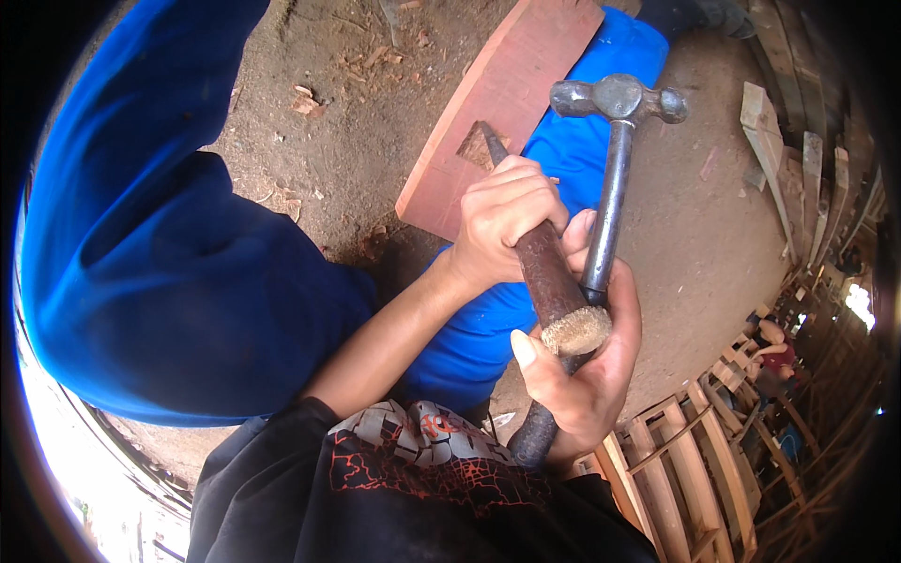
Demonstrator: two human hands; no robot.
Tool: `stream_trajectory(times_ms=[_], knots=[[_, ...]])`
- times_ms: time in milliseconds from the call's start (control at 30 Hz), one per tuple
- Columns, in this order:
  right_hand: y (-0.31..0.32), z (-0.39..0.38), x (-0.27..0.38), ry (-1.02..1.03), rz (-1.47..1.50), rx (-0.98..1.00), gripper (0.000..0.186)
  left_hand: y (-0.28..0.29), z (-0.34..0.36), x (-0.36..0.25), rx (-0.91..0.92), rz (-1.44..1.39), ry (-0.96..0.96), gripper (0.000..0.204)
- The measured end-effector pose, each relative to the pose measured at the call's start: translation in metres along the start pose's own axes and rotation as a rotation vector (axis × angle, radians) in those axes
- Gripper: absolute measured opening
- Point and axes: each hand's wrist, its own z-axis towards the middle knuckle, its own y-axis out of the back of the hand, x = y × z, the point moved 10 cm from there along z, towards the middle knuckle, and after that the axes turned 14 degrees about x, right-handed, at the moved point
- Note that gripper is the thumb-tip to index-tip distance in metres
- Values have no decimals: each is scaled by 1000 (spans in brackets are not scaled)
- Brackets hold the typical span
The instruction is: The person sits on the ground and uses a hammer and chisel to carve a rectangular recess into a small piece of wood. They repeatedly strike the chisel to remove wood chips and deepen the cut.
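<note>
Head view only, clock centred on frame. Chisel point(544, 267) sits just off centre, running from 12–1 o'clock down to about 4. I'd call it moderately heavy, stiff end to end, not fragile. Its struck end point(577, 330) is frayed, so I'd expect rough there, smoother on the brown handle. I'd take it mid-handle, clear of blade and fray.

Hammer point(615, 178) reaches toward 1–2 o'clock, head uppermost. Looks all metal; I judge it head-heavy, rigid, maybe slick on the bare shaft. Best hold: the dark grip low down.

Reddish board point(511, 84) at 12–1 against the blue trouser leg point(601, 61): thick, stiff, probably hefty, edges the safe hold. Chisel tip is at the cut recess point(472, 148); can't tell if it's bearing on the wood.

Left hand point(511, 211), 1–2 o'clock: closed firmly, fingers wrapped round the chisel near the blade.

Right hand point(596, 394), 4 o'clock: half curled, cradling the hammer, thumb out by the chisel's struck end. I can't tell whether it touches the chisel too.

Slatted timber point(694, 460) at 4, further out.
</note>
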Motion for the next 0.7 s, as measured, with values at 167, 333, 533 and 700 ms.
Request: stream_trajectory(times_ms=[167, 333, 533, 700], knots=[[-1, -2, -2, 25, 1, -4, 62, 1, 0, -1, -30, 70, 0, 27], [0, -3, 8, 33, -54, -92, 61, 2, 1, 0, -34, 108, 0, 27], [15, -66, 12, 295, 138, -169, 51, 12, 8, 5, -119, 58, 13, 27], [17, -118, 13, 415, -110, -238, 28, 11, 8, 2, -151, 49, -3, 26]])
